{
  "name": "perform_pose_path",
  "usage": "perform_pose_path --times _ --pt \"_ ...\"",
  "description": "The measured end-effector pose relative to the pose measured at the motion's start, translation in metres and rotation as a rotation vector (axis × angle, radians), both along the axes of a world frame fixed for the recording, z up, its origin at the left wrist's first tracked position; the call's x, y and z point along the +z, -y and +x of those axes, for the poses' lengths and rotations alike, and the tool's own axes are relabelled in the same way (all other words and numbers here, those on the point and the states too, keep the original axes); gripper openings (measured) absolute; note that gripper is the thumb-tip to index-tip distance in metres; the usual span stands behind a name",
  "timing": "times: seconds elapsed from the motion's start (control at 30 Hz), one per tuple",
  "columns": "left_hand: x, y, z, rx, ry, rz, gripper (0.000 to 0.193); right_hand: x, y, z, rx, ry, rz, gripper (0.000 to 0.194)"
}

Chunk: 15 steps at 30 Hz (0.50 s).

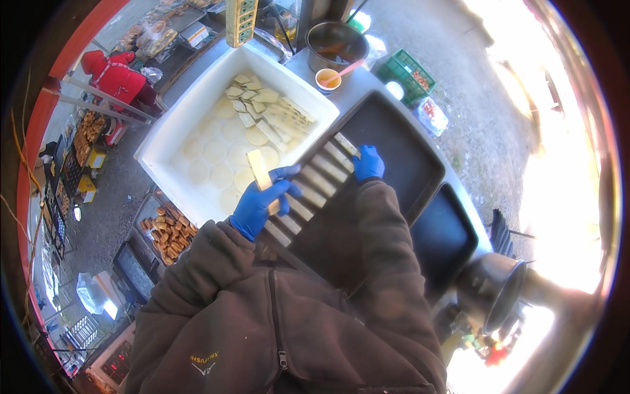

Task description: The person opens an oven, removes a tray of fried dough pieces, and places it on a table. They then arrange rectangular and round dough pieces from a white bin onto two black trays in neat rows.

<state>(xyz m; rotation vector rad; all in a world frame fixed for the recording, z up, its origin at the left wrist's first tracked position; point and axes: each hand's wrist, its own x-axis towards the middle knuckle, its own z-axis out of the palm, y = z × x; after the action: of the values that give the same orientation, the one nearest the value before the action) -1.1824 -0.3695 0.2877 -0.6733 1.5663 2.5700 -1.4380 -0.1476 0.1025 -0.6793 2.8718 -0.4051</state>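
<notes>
My left hand (266,199), in a blue glove, holds a pale yellow strip (259,170), seemingly dough, over the near side of a white plastic tub (162,143). Flat dough rounds (222,175), cut dough pieces (252,96) and speckled strips (290,115) lie in the tub. My right hand (368,162), gloved in blue too, has its fingers on the end of a pale strip (346,144) at the far end of a row. Several such strips (315,178) lie side by side on a dark baking tray (393,133). Whether the right fingers grip that strip is unclear.
Beyond the tray stand a paper cup (328,79) with a pink utensil and a metal pot (337,44). A second dark tray (440,236) is at right. Baked pieces (170,234) lie at lower left. A power strip (241,22) hangs above the tub. A person in red (115,76) is at far left.
</notes>
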Motion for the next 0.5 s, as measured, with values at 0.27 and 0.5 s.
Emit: perform_pose_path --times 0.27,0.5 --pt "-0.007 -0.006 -0.006 -0.035 0.04 -0.146 0.036 0.109 0.042 0.078 -0.145 0.515 -0.931 0.016" --pt "-0.016 -0.028 -0.022 -0.171 0.006 -0.674 0.04 0.194 0.053 0.148 0.012 0.942 -1.113 0.021"
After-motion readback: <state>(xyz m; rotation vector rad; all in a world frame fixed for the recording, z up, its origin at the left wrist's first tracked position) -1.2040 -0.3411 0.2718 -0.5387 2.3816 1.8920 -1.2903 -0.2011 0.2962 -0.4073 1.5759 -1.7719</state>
